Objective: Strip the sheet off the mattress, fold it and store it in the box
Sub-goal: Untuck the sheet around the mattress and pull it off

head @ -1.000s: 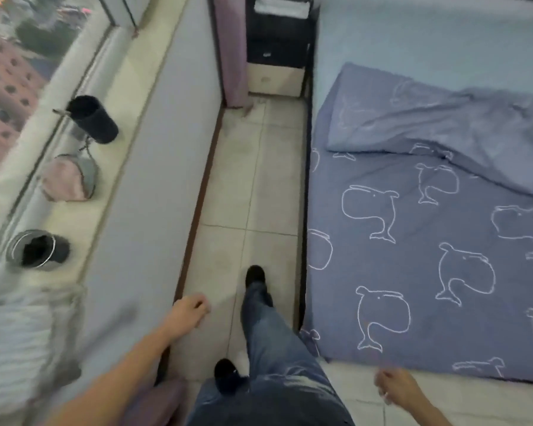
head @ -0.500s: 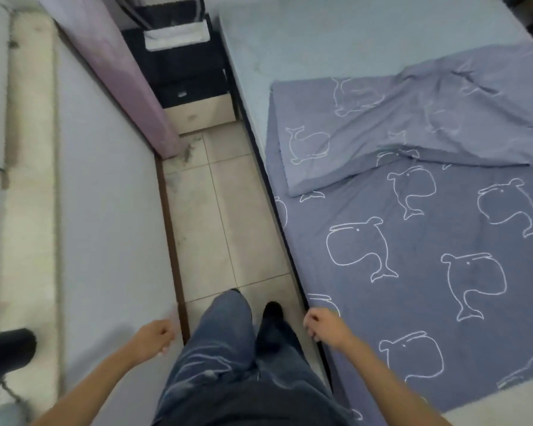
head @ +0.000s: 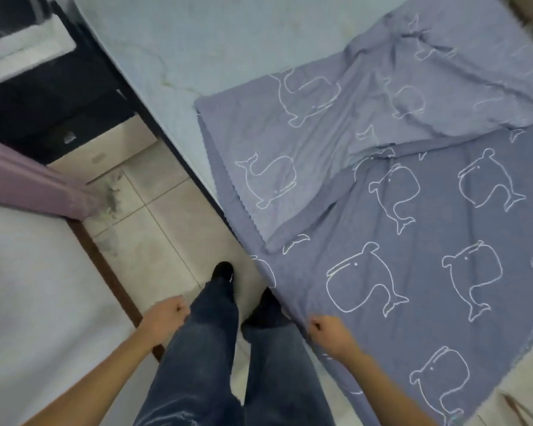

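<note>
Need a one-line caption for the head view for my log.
Person in the aisle beside the mattress; whale-print sheet partly folded back, right hand at its near edge, left hand holding nothing.

Purple curtain (head: 28,182) at left; dark nightstand (head: 53,99) behind; beige tiled floor (head: 154,238) (smudged near curtain).

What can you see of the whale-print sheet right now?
The sheet is thin blue-grey fabric printed with white whale outlines. It lies flat over much of the mattress, draping over the near side edge. Its far end is folded back on itself, showing a paler underside and leaving pale blue mattress bare. The right hand, fingers curled, is at the draped edge; whether it grips fabric is unclear.
</note>
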